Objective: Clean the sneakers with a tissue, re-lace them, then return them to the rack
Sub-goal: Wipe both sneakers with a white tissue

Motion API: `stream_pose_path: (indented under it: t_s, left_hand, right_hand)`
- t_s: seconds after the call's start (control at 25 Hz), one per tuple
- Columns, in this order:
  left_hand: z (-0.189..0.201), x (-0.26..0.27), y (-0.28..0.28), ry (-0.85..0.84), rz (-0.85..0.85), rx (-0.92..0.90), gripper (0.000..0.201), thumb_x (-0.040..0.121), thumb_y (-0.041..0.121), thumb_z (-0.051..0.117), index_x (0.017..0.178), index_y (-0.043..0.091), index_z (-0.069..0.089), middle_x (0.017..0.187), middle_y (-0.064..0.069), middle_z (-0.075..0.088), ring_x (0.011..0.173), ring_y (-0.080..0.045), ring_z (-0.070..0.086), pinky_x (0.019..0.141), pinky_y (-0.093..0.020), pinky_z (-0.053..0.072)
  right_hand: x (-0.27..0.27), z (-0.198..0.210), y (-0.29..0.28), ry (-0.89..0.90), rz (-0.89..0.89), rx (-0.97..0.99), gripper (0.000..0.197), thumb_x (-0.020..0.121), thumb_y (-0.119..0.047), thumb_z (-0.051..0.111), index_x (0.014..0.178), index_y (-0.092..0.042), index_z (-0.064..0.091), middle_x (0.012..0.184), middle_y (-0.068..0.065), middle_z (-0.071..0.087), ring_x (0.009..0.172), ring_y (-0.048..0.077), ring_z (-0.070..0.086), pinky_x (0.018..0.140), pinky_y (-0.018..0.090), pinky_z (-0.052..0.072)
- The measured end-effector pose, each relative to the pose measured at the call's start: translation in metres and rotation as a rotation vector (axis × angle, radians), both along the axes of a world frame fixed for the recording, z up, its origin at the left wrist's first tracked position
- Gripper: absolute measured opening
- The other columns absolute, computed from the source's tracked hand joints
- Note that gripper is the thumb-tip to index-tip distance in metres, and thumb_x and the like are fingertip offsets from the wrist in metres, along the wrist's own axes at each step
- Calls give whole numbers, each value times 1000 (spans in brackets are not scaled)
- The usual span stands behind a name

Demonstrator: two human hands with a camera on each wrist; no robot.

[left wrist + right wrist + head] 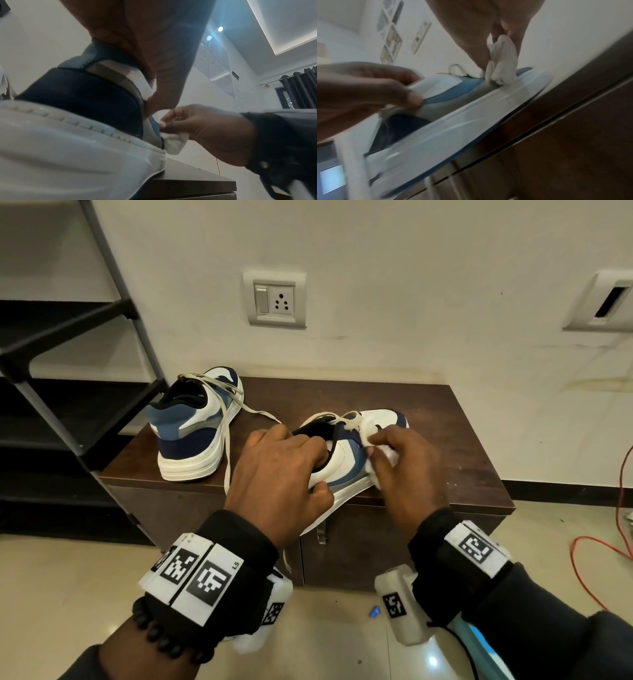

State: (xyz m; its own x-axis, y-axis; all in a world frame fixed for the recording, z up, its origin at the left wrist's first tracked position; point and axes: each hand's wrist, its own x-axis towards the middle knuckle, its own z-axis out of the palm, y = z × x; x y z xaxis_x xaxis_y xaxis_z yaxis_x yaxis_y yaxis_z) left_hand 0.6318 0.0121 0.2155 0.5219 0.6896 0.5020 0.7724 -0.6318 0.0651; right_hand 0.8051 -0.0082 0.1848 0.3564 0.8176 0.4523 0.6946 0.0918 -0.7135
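Two white, blue and navy sneakers are on a dark wooden cabinet [462, 440]. The far sneaker [195, 426] stands upright at the left, its loose laces trailing over the top. My left hand [284, 474] grips the heel collar of the near sneaker [349, 460], tilted with its heel over the cabinet's front edge. My right hand [404, 460] pinches a crumpled white tissue [383, 463] against that shoe's outer side. The tissue [501, 66] touches the upper just above the white sole [453, 135]. The tissue [173, 143] also shows beside the navy heel [82, 97].
A black metal shoe rack [68, 364] stands at the left, touching the cabinet corner. A wall socket [274, 299] is behind the shoes. An orange cable [616, 525] lies on the tiled floor at the right. A small blue scrap [375, 611] lies on the floor.
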Motion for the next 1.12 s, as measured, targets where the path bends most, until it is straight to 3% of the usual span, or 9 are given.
stream_pose_path:
  t_s: [0.08, 0.16, 0.32, 0.48, 0.72, 0.8, 0.92, 1.0, 1.12]
  left_hand:
    - [1, -1, 3, 8, 8, -8, 23, 70, 35, 65, 75, 28, 44, 67, 10, 53, 70, -14, 39, 72, -31, 30]
    - [2, -1, 3, 4, 4, -21, 24, 70, 38, 64, 75, 29, 43, 67, 12, 48, 70, -12, 37, 72, -30, 29]
    - [0, -2, 2, 4, 11, -19, 15, 70, 33, 62, 76, 25, 51, 67, 10, 53, 71, -12, 37, 75, -34, 37]
    - [2, -1, 3, -2, 7, -15, 19, 67, 34, 62, 74, 27, 46, 66, 14, 43, 70, -12, 37, 74, -32, 34]
    - [2, -2, 7, -1, -36, -82, 23, 68, 40, 61, 73, 31, 39, 67, 15, 45, 74, -12, 41, 76, -31, 26]
    - [2, -2, 6, 0, -23, -100, 25, 69, 35, 66, 74, 30, 41, 70, 15, 45, 76, -11, 39, 79, -33, 28]
    - [2, -2, 3, 6, -16, -88, 25, 69, 32, 69, 76, 28, 45, 71, 14, 44, 76, -15, 47, 82, -37, 35]
    - [2, -2, 3, 6, -9, -80, 23, 68, 32, 69, 75, 26, 48, 70, 14, 44, 76, -17, 50, 82, -37, 36]
    - [1, -1, 4, 10, -12, -93, 25, 69, 33, 68, 76, 28, 44, 70, 14, 44, 76, -15, 46, 82, -35, 32]
  right_hand:
    - [-28, 9, -19, -11, 194, 185, 8, 88, -11, 63, 95, -12, 66, 97, -1, 64, 90, 9, 58, 78, 19, 48]
    - [-31, 7, -22, -101, 269, 278, 6, 87, -9, 64, 93, -10, 66, 95, 0, 64, 89, 9, 58, 77, 18, 45]
    - [7, -13, 8, -150, 32, 85, 8, 86, -5, 63, 91, -12, 63, 95, 2, 58, 90, 17, 55, 70, 19, 39]
    - [25, -12, 20, 0, -136, -49, 10, 88, -11, 60, 96, -15, 64, 101, 3, 62, 95, 18, 58, 74, 19, 41]
    - [-28, 4, -18, 36, 236, 225, 6, 87, -11, 65, 93, -12, 67, 93, -3, 65, 88, 5, 59, 77, 17, 47]
    - [-19, -2, -10, -86, 204, 219, 6, 85, -7, 65, 90, -10, 64, 93, -1, 62, 88, 9, 56, 76, 19, 47]
    - [8, -15, 8, -124, 4, 57, 8, 85, -6, 64, 90, -12, 63, 94, 1, 58, 89, 18, 56, 73, 25, 48]
    - [13, -14, 11, -107, -68, 2, 8, 87, -9, 62, 92, -14, 63, 96, 1, 58, 90, 17, 55, 68, 16, 41]
    - [-5, -8, 1, -142, 71, 112, 6, 87, -8, 63, 91, -11, 63, 95, 1, 59, 86, 11, 52, 67, 10, 37]
